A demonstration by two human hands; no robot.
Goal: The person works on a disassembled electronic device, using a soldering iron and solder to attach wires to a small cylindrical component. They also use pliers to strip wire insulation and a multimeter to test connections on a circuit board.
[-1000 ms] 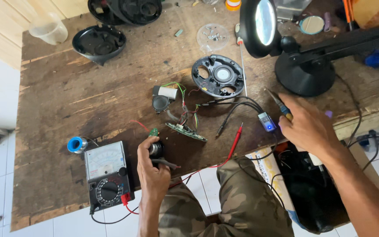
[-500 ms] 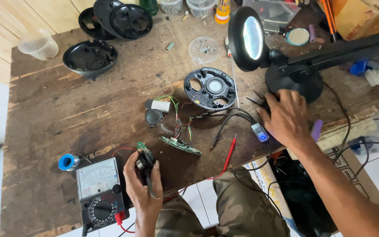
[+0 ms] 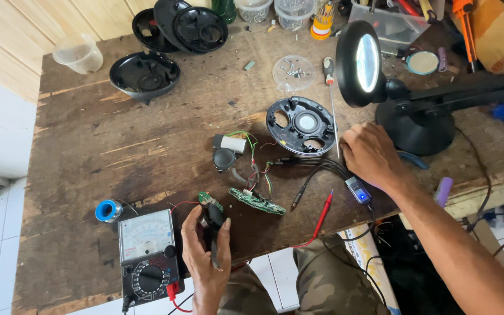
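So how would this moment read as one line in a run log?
left hand: holds small black part with green board | right hand: on bench by screwdriver | multimeter: beside left hand

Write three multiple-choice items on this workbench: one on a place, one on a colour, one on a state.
1. Where does the multimeter lie?
A. at the near left edge of the table
B. under the magnifier lamp
C. by the far right corner

2. What colour is the probe lying nearest the right hand?
A. blue
B. red
C. yellow

3. What is the left hand doing?
A. resting flat and empty
B. holding a small black part with a green board
C. turning the multimeter dial

Answers:
1 A, the meter sits by the near edge, left of the left hand.
2 B, the slim probe below the right hand is red.
3 B, the fingers curl around a dark part with a green board at its top.
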